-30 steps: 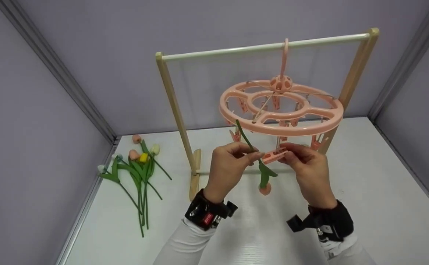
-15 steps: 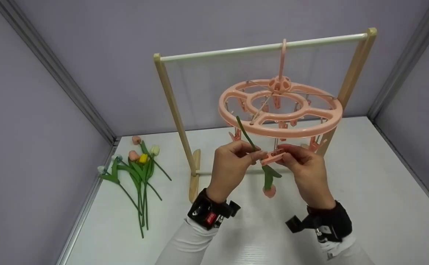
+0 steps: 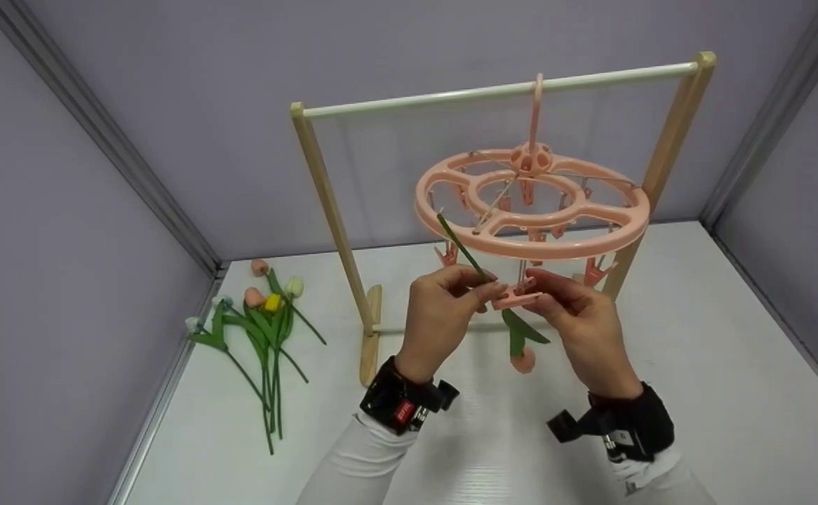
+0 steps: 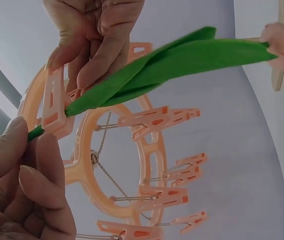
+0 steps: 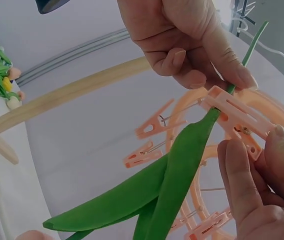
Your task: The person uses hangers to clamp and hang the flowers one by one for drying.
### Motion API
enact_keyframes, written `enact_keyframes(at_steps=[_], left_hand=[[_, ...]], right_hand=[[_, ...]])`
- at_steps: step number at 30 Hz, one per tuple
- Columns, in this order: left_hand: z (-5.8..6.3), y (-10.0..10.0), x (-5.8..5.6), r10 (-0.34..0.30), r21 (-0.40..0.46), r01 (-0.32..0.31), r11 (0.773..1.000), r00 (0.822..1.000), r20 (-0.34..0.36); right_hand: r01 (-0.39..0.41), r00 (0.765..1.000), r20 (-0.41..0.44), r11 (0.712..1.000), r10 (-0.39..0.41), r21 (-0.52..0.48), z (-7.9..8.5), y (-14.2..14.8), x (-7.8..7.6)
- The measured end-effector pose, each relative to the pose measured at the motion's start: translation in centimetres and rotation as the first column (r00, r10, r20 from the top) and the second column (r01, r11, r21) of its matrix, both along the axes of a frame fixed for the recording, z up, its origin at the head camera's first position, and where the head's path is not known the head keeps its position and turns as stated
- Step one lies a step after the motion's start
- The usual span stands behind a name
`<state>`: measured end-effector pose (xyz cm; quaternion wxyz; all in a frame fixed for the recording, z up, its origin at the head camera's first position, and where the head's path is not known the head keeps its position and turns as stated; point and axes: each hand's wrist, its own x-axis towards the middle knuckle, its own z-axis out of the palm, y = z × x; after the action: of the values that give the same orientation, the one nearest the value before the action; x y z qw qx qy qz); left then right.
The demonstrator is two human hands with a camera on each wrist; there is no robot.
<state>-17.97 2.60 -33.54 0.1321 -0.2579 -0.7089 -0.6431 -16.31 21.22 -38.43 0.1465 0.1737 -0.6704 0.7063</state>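
An artificial pink tulip hangs head down in the head view, its green stem pinched between the thumb and fingers of my left hand. My right hand pinches the handle end of a pink clothespin just below the drying hanger's front rim. In the left wrist view the clothespin lies across the stem, just below the leaves. The right wrist view shows its nose end around the stem beside my left fingertips, with the large leaf below.
The pink round drying hanger, with several clothespins, hangs from the white rod of a wooden stand. Several tulips in pink, yellow, white and pale blue lie on the white table at left.
The clothespin has turned more level and come over the stem, at the left fingertips. The tulip's head has swung slightly right. Both hands keep their grips, and the hanger has shifted slightly left.
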Motion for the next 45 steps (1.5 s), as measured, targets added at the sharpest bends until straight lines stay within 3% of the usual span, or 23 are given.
enact_keyframes(at_steps=[5, 11, 25, 35, 45], left_hand=[[0.8, 0.1, 0.6, 0.012, 0.004, -0.012, 1.0, 1.0, -0.007], [0.8, 0.2, 0.6, 0.025, -0.003, -0.025, 1.0, 1.0, -0.008], [1.0, 0.3, 0.7, 0.02, -0.004, -0.02, 1.0, 0.999, -0.03], [0.4, 0.2, 0.0, 0.039, -0.009, -0.04, 0.999, 0.999, -0.02], [-0.1, 0.1, -0.7, 0.047, 0.006, -0.047, 0.999, 0.999, 0.001]], right_hand=[[0.046, 0.999, -0.026, 0.999, -0.046, 0.002, 0.2, 0.0, -0.1], [0.067, 0.997, -0.037, 0.997, -0.068, -0.022, 0.1, 0.2, -0.1], [0.037, 0.998, -0.055, 0.999, -0.038, -0.012, 0.5, 0.3, 0.0], [0.001, 0.999, 0.047, 1.0, -0.003, 0.03, 0.6, 0.8, 0.1], [0.004, 0.996, 0.089, 0.999, 0.001, -0.048, -0.4, 1.6, 0.2]])
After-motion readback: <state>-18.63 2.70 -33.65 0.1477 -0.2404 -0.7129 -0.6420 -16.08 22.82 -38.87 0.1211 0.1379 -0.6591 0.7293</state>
